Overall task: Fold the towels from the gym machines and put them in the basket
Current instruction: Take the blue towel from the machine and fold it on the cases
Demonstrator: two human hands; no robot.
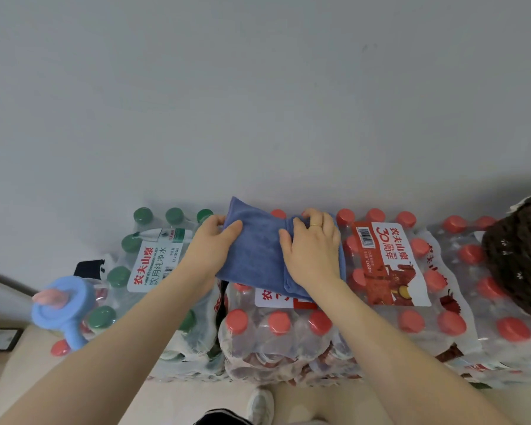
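A blue towel point(258, 250), partly folded, lies on top of shrink-wrapped packs of water bottles. My left hand point(213, 243) grips its left edge, thumb on top and fingers curled under the cloth. My right hand point(313, 250) lies on the folded right part, with its fingertips curled over the towel's far edge. A dark woven basket point(521, 256) with small white flowers on its lining stands at the right edge of the view, only partly visible.
Packs of red-capped bottles point(411, 320) fill the middle and right; a pack of green-capped bottles point(141, 256) sits on the left. A blue dumbbell point(65, 305) with a pink handle rests at the left. A white wall rises behind. My shoe point(259, 406) shows on the floor below.
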